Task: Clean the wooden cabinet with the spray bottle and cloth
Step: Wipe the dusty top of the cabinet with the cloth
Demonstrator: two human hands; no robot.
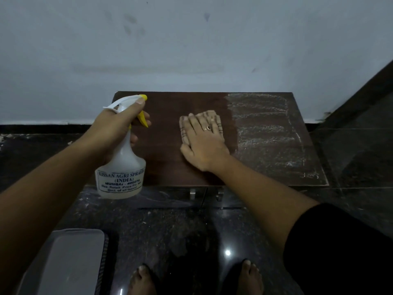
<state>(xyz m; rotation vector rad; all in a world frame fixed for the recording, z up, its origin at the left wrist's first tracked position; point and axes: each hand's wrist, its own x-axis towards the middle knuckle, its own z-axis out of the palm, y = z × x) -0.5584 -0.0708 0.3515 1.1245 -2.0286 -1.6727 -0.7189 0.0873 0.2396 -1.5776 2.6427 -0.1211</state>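
The left grip is closed round the neck of the spray bottle, thumb lying on the white sprayer head and fingers curled at the yellow trigger. The bottle is held in the air, roughly upright, above the cabinet's near left corner, its yellow nozzle toward the wall. It is translucent white with a printed label and a little liquid at the bottom.

The right grip is flat and spread, fingers straight, pressing the cloth down on the cabinet top. A ring sits on one finger. The beige, checked cloth lies near the middle of the top and shows past the fingertips and at the hand's left side.

Left of the cloth the dark wood looks wiped; right of it a pale streaky film covers the surface. Two metal handles show under the front edge. The cabinet stands against a pale wall on a dark glossy floor. A grey lid-like thing lies at lower left, and bare feet are at the bottom.
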